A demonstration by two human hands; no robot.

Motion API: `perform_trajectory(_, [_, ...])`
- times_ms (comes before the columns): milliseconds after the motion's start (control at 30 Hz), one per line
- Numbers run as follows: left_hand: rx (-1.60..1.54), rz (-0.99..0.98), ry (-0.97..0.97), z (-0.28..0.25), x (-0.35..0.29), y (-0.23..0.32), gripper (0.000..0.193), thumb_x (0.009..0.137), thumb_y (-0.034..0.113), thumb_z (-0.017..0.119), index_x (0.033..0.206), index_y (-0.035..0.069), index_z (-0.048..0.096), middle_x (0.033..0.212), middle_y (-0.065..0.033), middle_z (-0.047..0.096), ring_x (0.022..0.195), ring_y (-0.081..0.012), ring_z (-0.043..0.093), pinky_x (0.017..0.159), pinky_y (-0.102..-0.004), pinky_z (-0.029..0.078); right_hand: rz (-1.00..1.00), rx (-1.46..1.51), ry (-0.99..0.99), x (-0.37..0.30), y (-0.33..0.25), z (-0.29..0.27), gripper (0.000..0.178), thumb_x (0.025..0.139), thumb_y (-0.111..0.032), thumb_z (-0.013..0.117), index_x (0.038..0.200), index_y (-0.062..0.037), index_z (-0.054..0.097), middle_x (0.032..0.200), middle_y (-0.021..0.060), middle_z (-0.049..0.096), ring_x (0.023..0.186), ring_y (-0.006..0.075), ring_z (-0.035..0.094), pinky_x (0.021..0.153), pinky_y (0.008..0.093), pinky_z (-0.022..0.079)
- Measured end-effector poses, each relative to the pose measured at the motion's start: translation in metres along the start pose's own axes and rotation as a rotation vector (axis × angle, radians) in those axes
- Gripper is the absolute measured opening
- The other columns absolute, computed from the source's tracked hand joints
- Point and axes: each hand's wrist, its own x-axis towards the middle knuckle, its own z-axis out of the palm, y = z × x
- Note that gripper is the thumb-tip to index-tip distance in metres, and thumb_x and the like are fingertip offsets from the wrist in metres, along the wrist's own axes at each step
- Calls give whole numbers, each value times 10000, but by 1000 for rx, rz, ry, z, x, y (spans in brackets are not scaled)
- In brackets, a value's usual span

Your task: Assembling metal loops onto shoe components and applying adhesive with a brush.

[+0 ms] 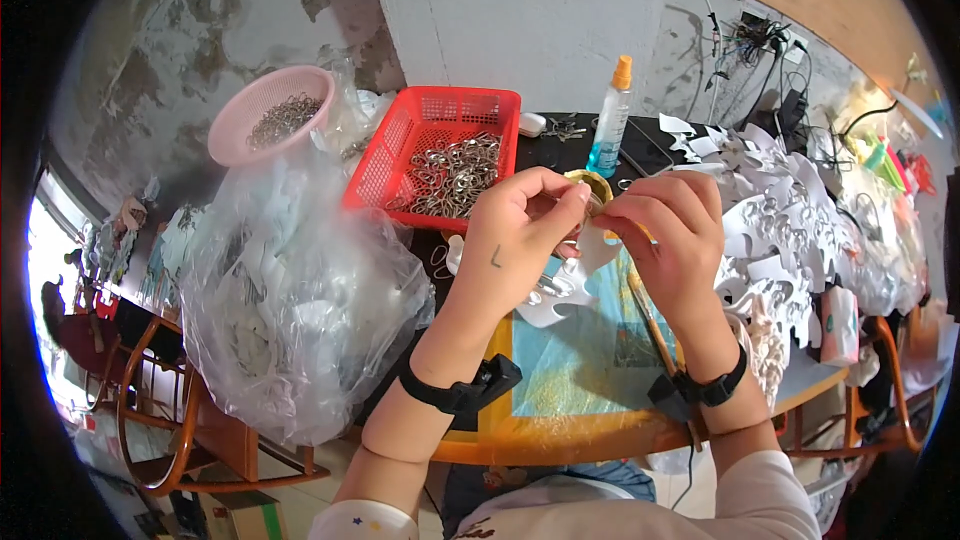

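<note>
Both hands meet over the middle of the counter (pixel 560 435), working on one small piece. The left hand (pixel 515 230) pinches a small metal ring (pixel 590 190) between thumb and forefinger, its grip narrow and closed on the ring, while the right hand (pixel 670 230) pinches the top edge of a white cutout shape (pixel 565 285) that hangs down from the fingers toward the counter. Ring and cutout touch at the fingertips, so the step in hand looks like threading the ring onto the cutout; whether it has gone through cannot be told, since the fingers hide the joint. The next move would call for a steady hold on the cutout and a fine turn of the ring, with little room to slip. Just beyond the hands sits a red basket (pixel 400 145) of metal rings, a pink bowl (pixel 235 125) of more rings further left, a glue bottle (pixel 610 125) behind, a clear plastic bag (pixel 290 310) of cutouts at left, and a heap of white cutouts (pixel 790 230) at right.
</note>
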Motion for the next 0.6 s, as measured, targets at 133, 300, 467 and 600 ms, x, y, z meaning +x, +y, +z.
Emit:
perform_trajectory(133, [-158, -77, -62, -5, 5, -9, 173, 922, 205, 598, 947, 37, 631, 791, -1, 615, 685, -66, 578, 593, -220, 507, 12, -16, 12, 1, 1, -1, 225, 608, -135, 772, 816, -149, 685, 825, -33, 625, 765, 207, 523, 672, 310, 455])
perform_trajectory(300, [-283, -168, -102, -7, 7, -12, 180, 929, 225, 581, 965, 54, 624, 827, -4, 619, 728, -85, 594, 639, -264, 530, -42, -50, 48, -1, 3, 0, 229, 597, -137, 751, 817, -151, 688, 829, -32, 627, 776, 208, 528, 678, 312, 450])
perform_trajectory(467, [-287, -175, -102, -5, 7, -17, 169, 927, 221, 580, 967, 63, 624, 838, -6, 622, 752, -99, 609, 658, -287, 540, -18, -55, 10, -3, 7, 1, 214, 608, -107, 717, 814, -143, 668, 842, -21, 625, 793, 214, 535, 689, 326, 436])
perform_trajectory(600, [-342, -183, -100, -1, 7, -20, 165, 931, 223, 574, 961, 68, 624, 837, -1, 625, 745, -103, 616, 653, -290, 543, 56, -4, 21, -7, 8, 5, 197, 630, -64, 701, 803, -124, 627, 847, 5, 618, 799, 228, 541, 699, 344, 433])
